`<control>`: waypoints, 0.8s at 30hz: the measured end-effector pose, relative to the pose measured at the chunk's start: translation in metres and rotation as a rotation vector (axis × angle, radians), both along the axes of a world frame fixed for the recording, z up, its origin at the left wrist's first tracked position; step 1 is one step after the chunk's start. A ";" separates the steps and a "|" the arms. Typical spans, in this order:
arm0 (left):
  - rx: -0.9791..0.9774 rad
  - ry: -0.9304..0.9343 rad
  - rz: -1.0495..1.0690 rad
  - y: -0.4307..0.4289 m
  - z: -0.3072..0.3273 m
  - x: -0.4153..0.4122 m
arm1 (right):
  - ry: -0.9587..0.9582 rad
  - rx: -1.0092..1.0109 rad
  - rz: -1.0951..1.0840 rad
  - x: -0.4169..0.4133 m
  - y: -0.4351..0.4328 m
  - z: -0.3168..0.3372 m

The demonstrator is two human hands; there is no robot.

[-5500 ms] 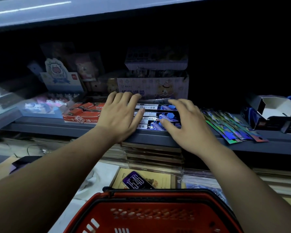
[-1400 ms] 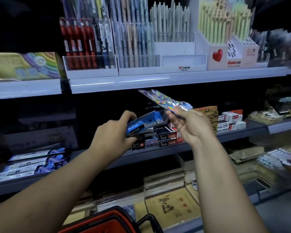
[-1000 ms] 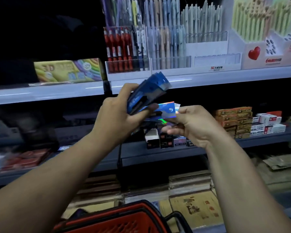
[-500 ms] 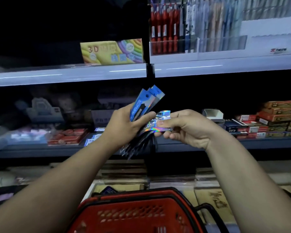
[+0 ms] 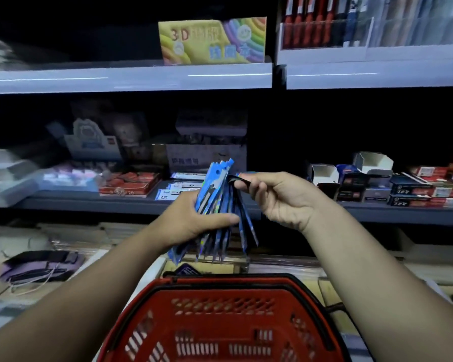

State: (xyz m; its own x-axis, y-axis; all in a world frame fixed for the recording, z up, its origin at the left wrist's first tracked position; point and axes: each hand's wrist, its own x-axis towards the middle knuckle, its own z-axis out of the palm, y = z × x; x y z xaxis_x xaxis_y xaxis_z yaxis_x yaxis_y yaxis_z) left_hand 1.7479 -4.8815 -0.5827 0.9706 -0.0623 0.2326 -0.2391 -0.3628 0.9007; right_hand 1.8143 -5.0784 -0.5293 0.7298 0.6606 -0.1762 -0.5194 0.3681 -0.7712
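Blue packets (image 5: 215, 188) jut above and below left hand's (image 5: 190, 221) grip.

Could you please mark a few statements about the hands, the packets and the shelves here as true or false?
1. The left hand grips a fanned bundle of blue packets. True.
2. The right hand hangs idle, touching nothing. False: it pinches the top of a packet at the bundle's right edge.
3. The red basket sits below both hands. True.
4. The colourful 3D box lies inside the basket. False: it stands on the upper shelf.
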 end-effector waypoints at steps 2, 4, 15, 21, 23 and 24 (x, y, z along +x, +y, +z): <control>-0.031 0.019 0.039 0.004 -0.006 -0.006 | 0.057 0.030 0.007 -0.004 0.011 -0.008; -0.052 0.012 0.112 0.007 -0.013 -0.007 | 0.119 0.067 -0.010 -0.006 0.020 -0.015; -0.361 0.050 0.171 0.010 -0.055 -0.025 | 0.218 0.193 -0.026 -0.040 0.063 -0.058; -0.728 0.121 0.209 0.003 -0.094 -0.038 | 0.252 0.121 -0.006 -0.050 0.084 -0.092; -0.636 0.120 0.272 0.006 -0.100 -0.036 | 0.237 0.045 -0.032 -0.048 0.088 -0.101; -0.591 0.142 0.289 0.009 -0.102 -0.035 | 0.219 -0.002 -0.035 -0.046 0.089 -0.104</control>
